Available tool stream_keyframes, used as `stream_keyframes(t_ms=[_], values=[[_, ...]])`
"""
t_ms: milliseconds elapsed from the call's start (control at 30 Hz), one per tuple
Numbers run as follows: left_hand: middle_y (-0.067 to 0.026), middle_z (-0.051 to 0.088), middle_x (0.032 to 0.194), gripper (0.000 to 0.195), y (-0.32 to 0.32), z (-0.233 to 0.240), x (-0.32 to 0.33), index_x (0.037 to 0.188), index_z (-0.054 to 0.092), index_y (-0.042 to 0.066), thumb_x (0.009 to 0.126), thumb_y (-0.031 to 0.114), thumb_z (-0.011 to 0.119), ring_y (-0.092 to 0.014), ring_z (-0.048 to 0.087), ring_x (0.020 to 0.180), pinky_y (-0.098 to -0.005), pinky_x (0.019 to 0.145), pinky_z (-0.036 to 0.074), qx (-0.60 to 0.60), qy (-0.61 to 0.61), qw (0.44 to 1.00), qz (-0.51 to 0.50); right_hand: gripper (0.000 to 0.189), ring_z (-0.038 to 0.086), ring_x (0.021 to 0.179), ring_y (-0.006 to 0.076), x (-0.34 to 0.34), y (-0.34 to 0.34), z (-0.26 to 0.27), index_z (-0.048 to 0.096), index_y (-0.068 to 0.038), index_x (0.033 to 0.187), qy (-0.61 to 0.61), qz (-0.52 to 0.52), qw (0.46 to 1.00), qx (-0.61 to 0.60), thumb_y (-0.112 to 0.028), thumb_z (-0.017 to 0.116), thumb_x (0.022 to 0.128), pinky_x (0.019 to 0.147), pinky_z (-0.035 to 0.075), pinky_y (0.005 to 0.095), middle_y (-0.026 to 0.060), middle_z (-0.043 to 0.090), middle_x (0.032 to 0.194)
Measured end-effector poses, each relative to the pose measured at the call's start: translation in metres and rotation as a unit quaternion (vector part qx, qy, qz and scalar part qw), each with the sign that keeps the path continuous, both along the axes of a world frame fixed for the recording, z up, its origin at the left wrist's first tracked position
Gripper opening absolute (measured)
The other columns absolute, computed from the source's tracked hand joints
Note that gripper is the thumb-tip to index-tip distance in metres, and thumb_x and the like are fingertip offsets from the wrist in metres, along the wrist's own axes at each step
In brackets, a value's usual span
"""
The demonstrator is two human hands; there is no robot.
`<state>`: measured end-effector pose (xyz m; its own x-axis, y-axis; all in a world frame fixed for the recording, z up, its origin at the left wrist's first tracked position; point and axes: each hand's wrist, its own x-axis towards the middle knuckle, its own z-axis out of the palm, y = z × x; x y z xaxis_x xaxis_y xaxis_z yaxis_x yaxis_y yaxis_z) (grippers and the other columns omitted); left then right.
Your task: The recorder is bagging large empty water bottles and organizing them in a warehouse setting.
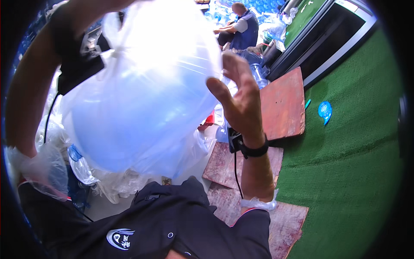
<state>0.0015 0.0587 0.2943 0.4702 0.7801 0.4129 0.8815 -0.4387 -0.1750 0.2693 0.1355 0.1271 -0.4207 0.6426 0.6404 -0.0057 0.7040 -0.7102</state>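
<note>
A large translucent plastic bag (139, 106) fills the space before me, its upper part washed out by glare. A big pale blue rounded object shows through the film; its exact kind cannot be made out. My left hand (97, 7) reaches over the bag from the left and is cut off by the top edge, so its fingers are out of sight. Beside the bag's right side, my right hand (241, 97) is raised with thumb and fingers apart. Whether its fingertips touch the film is unclear. Black straps with small devices sit on both wrists.
Crumpled clear plastic (116, 184) lies low on the left. Reddish boards (284, 106) lie to the right, beside green carpet (343, 168) with a blue plastic piece (325, 111) on it. Further off, a person (242, 29) sits near many blue water bottles (258, 6). A dark-framed panel (323, 35) stands upper right.
</note>
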Motion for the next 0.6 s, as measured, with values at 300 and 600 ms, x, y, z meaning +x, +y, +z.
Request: stream_keyframes(t_ms=[300, 600], values=[[-0.0125, 0.061, 0.085, 0.040, 0.091, -0.009, 0.065, 0.110, 0.062, -0.002, 0.090, 0.032, 0.057, -0.021, 0.061, 0.084, -0.0291, 0.078, 0.049, -0.096, -0.255, 0.961, 0.035, 0.047, 0.068, 0.075, 0.0272, -0.029, 0.091, 0.060, 0.060, 0.006, 0.102, -0.096, -0.014, 0.993, 0.063, -0.037, 0.065, 0.084, 0.070, 0.052, 0.0375, 0.0196, 0.067, 0.082], [-0.0228, 0.051, 0.115, 0.077, 0.101, -0.021, 0.088, 0.126, 0.041, -0.011, 0.086, 0.053, 0.059, -0.033, 0.050, 0.114, -0.0332, 0.099, 0.042, -0.233, -0.318, 0.868, 0.301, 0.020, 0.043, 0.052, 0.0041, -0.033, 0.154, 0.024, 0.062, -0.001, 0.084, 0.068, 0.108, 0.979, -0.160, -0.016, 0.052, 0.094, 0.047, 0.032, 0.0207, -0.0034, 0.050, 0.059]])
